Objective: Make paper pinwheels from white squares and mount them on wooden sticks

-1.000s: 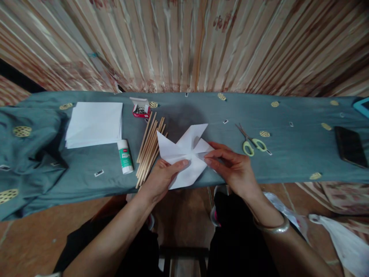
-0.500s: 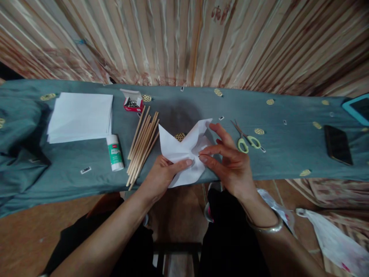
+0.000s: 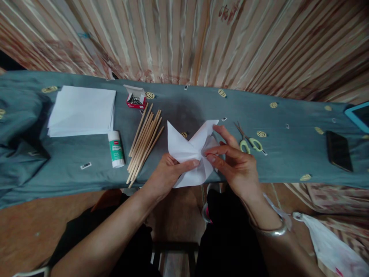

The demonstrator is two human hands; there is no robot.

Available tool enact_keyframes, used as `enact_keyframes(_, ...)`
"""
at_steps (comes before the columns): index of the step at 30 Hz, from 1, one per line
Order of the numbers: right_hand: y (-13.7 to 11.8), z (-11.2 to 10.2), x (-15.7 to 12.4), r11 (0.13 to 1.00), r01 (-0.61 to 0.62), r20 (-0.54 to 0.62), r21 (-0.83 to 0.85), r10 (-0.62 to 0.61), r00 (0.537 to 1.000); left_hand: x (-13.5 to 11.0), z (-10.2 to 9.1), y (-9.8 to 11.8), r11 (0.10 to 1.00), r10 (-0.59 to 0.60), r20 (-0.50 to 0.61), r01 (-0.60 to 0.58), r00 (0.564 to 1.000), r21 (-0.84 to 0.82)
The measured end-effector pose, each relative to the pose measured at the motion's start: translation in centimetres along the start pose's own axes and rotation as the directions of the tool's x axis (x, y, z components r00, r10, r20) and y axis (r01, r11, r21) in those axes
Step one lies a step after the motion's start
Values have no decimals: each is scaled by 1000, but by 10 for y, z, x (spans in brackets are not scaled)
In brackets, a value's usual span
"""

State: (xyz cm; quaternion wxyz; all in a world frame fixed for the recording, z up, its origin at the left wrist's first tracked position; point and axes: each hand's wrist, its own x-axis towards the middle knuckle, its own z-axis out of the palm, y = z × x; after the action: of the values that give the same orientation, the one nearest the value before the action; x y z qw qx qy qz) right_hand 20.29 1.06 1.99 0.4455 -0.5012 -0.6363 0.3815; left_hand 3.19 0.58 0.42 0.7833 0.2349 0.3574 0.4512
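A white paper pinwheel (image 3: 184,148) with folded points is held up over the table's front edge. My left hand (image 3: 167,173) grips its lower left side, thumb on the front near the middle and fingers behind. On the other side, the thumb and index finger of my right hand (image 3: 239,161) are pinched together close to the pinwheel's centre. Whatever sits between those fingertips is too small to make out. The other right fingers are bent and touch or nearly touch the right-hand paper points.
Left of the hands lie several wooden sticks (image 3: 144,144), a glue stick (image 3: 116,149), an open red box of small metal pieces (image 3: 136,100) and a paper stack (image 3: 82,109). Green-handled scissors (image 3: 250,142), a dark phone (image 3: 339,151) and a blue-edged device (image 3: 357,117) are on the right.
Both hands and the pinwheel have shifted slightly right. The camera view has also moved a little. Both grips look much the same as before.
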Motion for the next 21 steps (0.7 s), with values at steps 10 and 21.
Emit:
enact_keyframes(10, 2, 3, 1, 999, 0, 5, 50, 0, 1000, -1, -2, -2, 1000, -2, -6, 2, 1000, 20)
enact_keyframes(21, 4, 2, 2, 996, -32, 25, 80, 30, 999, -1, -2, -2, 1000, 11, 5, -11, 1000, -5)
